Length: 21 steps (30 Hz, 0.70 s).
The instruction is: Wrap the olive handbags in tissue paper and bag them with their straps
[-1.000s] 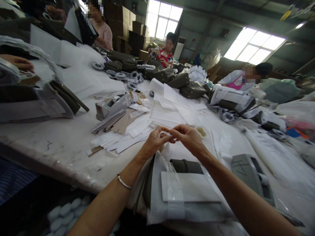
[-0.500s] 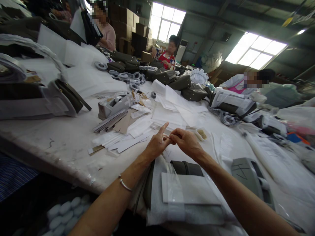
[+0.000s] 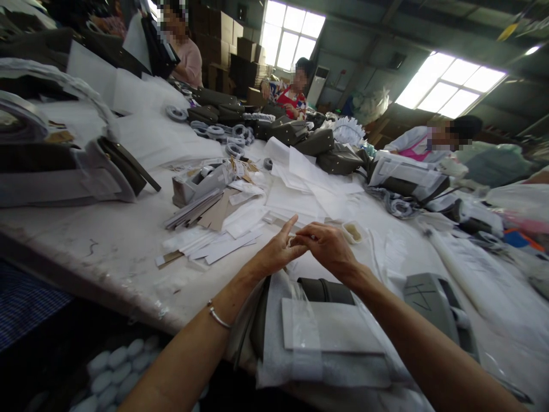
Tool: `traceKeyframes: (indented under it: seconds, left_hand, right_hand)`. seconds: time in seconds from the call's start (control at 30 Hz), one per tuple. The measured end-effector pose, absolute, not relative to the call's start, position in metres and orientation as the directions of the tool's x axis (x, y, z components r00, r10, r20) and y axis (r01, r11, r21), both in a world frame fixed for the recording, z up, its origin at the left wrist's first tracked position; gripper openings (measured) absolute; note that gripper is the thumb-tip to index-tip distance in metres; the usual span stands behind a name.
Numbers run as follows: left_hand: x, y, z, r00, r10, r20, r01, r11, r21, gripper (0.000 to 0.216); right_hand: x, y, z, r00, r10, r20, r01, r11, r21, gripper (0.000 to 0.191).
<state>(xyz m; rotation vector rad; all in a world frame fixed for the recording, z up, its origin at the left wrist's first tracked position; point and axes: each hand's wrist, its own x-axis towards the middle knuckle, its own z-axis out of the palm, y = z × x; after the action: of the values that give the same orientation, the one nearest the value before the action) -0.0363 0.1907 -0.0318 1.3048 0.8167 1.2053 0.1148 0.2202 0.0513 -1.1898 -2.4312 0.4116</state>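
My left hand (image 3: 274,253) and my right hand (image 3: 329,247) meet above the white table (image 3: 107,252), fingertips pinched together on something small that I cannot make out. The left index finger sticks up. Right below the hands lies a dark olive bag (image 3: 326,290) wrapped in white foam sheet, with a flat white card (image 3: 332,333) and clear tape over it. A silver bangle (image 3: 218,318) sits on my left wrist.
A grey tape dispenser (image 3: 437,306) stands at the right, another (image 3: 199,182) beyond a heap of paper strips (image 3: 223,229). A small dish (image 3: 352,231) sits past my hands. Olive bags (image 3: 317,143) and tape rolls (image 3: 223,134) crowd the far end, where three people work.
My hands have shifted slightly lower and nearer the wrapped bag. The left index finger, curled a second ago, has lifted and points up. The hand at the far left edge is gone.
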Motion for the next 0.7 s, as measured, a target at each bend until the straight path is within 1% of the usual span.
traceKeyframes:
  seconds: [0.03,0.07,0.1,0.17,0.2,0.23,0.27,0.33,0.47,0.53,0.63,0.7]
  left_hand:
    - [-0.035,0.191,-0.032,0.25,0.95,0.185,-0.201,-0.136,0.97,0.095]
    - [-0.034,0.191,-0.032,0.259,0.946,0.193,-0.205,-0.141,0.969,0.09]
    - [-0.034,0.191,-0.031,0.264,0.944,0.196,-0.203,-0.144,0.969,0.08]
    - [-0.034,0.192,-0.03,0.275,0.943,0.185,-0.18,-0.138,0.974,0.06]
    - [-0.035,0.192,-0.03,0.277,0.945,0.174,-0.163,-0.132,0.978,0.053]
    - [-0.036,0.192,-0.029,0.276,0.946,0.168,-0.147,-0.132,0.98,0.05]
    - [-0.037,0.192,-0.028,0.269,0.948,0.172,-0.14,-0.138,0.98,0.049]
    - [-0.038,0.192,-0.026,0.259,0.947,0.188,-0.142,-0.155,0.978,0.049]
    - [-0.039,0.189,-0.022,0.279,0.935,0.218,-0.221,-0.158,0.962,0.049]
    - [-0.039,0.188,-0.021,0.279,0.932,0.232,-0.259,-0.16,0.953,0.049]
    - [-0.04,0.188,-0.021,0.248,0.94,0.233,-0.228,-0.177,0.957,0.05]
    - [-0.04,0.188,-0.021,0.261,0.939,0.224,-0.209,-0.172,0.963,0.051]
  right_hand:
    - [0.117,0.221,0.053,-0.497,0.84,0.217,0.681,0.532,-0.503,0.012]
    - [0.119,0.222,0.054,-0.441,0.877,0.191,0.663,0.462,-0.589,0.011]
    - [0.121,0.223,0.055,-0.401,0.905,0.145,0.622,0.385,-0.682,0.014]
    - [0.124,0.223,0.056,-0.383,0.923,0.019,0.458,0.208,-0.864,0.023]
    - [0.125,0.223,0.057,-0.403,0.914,-0.04,0.345,0.111,-0.932,0.026]
    - [0.126,0.222,0.057,-0.427,0.9,-0.086,0.23,0.016,-0.973,0.028]
    - [0.126,0.222,0.057,-0.446,0.887,-0.117,0.124,-0.068,-0.99,0.029]
    - [0.127,0.22,0.057,-0.472,0.87,-0.145,-0.032,-0.182,-0.983,0.027]
    - [0.129,0.218,0.06,-0.487,0.858,-0.163,-0.191,-0.287,-0.939,0.027]
    - [0.132,0.218,0.062,-0.485,0.853,-0.192,-0.199,-0.321,-0.926,0.028]
    - [0.137,0.218,0.061,-0.52,0.805,-0.285,-0.098,-0.387,-0.917,0.031]
    - [0.139,0.218,0.058,-0.536,0.776,-0.331,-0.047,-0.419,-0.907,0.034]
